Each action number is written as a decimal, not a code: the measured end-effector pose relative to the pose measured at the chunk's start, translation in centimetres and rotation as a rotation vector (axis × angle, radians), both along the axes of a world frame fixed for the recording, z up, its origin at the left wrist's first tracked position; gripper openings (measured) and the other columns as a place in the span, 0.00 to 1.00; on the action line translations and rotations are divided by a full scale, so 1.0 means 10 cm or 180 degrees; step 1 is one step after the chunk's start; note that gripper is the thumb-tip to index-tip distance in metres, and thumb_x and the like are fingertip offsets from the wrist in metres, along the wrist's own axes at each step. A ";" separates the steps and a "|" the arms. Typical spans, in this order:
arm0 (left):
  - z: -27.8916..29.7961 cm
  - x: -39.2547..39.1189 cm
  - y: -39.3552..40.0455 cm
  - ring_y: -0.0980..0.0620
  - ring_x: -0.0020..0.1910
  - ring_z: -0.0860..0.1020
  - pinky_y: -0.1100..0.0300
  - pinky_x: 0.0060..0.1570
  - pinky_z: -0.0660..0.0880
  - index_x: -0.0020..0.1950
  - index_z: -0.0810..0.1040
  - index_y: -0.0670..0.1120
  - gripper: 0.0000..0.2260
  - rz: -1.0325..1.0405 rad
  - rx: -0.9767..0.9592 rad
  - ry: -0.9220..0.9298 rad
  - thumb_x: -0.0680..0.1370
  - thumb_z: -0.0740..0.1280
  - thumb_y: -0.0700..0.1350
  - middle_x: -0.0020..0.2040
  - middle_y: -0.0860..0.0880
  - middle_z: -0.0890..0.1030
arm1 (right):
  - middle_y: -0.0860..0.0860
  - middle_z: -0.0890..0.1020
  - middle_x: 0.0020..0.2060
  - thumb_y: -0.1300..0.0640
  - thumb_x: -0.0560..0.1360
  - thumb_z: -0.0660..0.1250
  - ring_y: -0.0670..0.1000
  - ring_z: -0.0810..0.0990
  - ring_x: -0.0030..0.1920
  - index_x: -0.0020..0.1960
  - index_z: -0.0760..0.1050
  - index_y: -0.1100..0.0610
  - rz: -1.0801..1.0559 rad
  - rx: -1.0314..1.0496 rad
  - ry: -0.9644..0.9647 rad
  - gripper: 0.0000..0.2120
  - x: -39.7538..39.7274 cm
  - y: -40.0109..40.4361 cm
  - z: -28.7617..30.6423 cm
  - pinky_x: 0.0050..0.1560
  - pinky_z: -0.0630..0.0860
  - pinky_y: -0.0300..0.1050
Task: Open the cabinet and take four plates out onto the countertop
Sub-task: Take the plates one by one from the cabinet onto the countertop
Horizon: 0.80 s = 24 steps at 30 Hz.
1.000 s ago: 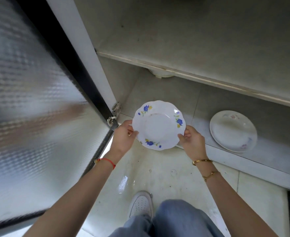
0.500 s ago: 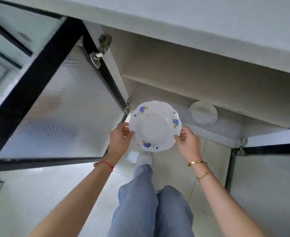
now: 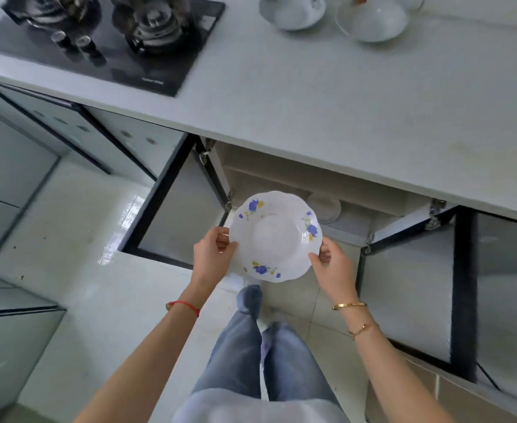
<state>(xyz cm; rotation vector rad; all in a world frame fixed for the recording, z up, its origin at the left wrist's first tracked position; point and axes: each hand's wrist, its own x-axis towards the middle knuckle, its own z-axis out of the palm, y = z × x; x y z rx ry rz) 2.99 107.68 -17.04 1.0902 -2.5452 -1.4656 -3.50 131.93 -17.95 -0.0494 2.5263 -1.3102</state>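
A white scalloped plate with blue flowers (image 3: 277, 236) is held level in front of the open cabinet (image 3: 318, 181), below the countertop's edge. My left hand (image 3: 213, 254) grips its left rim and my right hand (image 3: 333, 264) grips its right rim. Inside the cabinet, on the bottom shelf, another white plate (image 3: 325, 206) lies partly behind the held one. The grey countertop (image 3: 327, 96) spans the upper view.
Both cabinet doors stand open: the left door (image 3: 177, 215) and the right door (image 3: 409, 288). A black gas hob (image 3: 104, 35) sits on the counter at left. White bowls (image 3: 292, 10) and a clear-rimmed dish (image 3: 373, 18) stand at the counter's far right.
I have stood up from the cabinet; the plate rose with both hands and the countertop and hob came into view. The grip on the plate is unchanged.
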 end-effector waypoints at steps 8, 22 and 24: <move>0.61 -0.14 0.00 0.59 0.42 0.78 0.75 0.37 0.73 0.51 0.78 0.47 0.08 -0.0171 -0.0075 0.0341 0.74 0.71 0.40 0.43 0.54 0.81 | 0.43 0.79 0.41 0.61 0.74 0.68 0.38 0.77 0.40 0.58 0.76 0.55 -0.0028 -0.0113 0.0263 0.13 -0.14 0.06 0.64 0.39 0.73 0.27; 0.98 -1.91 -0.83 0.57 0.41 0.78 0.71 0.40 0.72 0.53 0.78 0.44 0.09 -0.0473 -0.0228 0.0597 0.75 0.71 0.42 0.44 0.51 0.81 | 0.42 0.79 0.38 0.61 0.74 0.67 0.37 0.77 0.38 0.53 0.77 0.56 -0.0165 -0.0109 0.0606 0.09 -1.79 -0.74 1.00 0.38 0.71 0.25; 1.01 -2.27 -1.01 0.59 0.40 0.77 0.72 0.37 0.70 0.53 0.77 0.45 0.09 -0.0491 -0.0223 0.0533 0.75 0.71 0.42 0.42 0.53 0.80 | 0.44 0.79 0.38 0.62 0.73 0.68 0.39 0.77 0.37 0.53 0.77 0.57 -0.0233 -0.0062 0.0616 0.09 -2.13 -0.93 1.03 0.37 0.70 0.25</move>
